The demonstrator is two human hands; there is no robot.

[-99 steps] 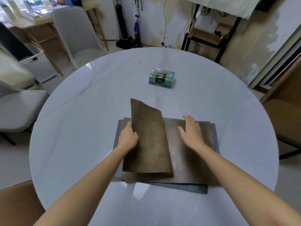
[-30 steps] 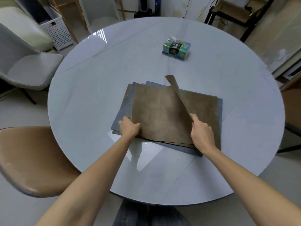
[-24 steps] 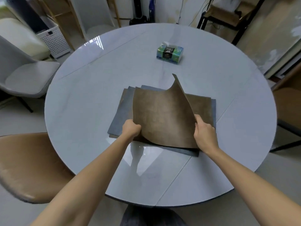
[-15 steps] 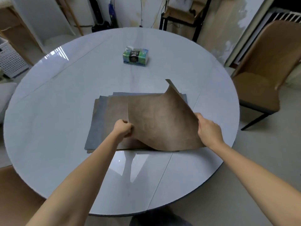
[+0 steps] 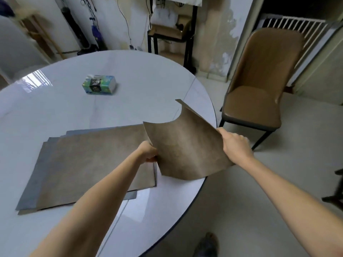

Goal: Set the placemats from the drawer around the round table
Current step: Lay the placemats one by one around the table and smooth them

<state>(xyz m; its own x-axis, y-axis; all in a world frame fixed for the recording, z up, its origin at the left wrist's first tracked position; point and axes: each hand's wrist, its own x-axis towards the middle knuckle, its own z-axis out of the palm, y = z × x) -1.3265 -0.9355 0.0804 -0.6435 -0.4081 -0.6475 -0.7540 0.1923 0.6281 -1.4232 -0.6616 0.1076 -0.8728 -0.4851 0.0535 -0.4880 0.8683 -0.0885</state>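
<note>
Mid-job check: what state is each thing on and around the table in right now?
Lifted placemat: held off the table, curling.
Left hand: grips its left edge.
Right hand: grips its right edge.
Placemat stack: flat on the round table.
Tissue box: lying flat, tissue poking out.
Brown chair: unoccupied.

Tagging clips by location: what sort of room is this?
Likely a home dining area: a round table with a tissue box, a brown dining chair beside it, and stacked placemats.

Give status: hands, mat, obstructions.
Left hand and right hand each grip the lifted brown placemat. Stack flat on the round table. Tissue box well clear.
</note>
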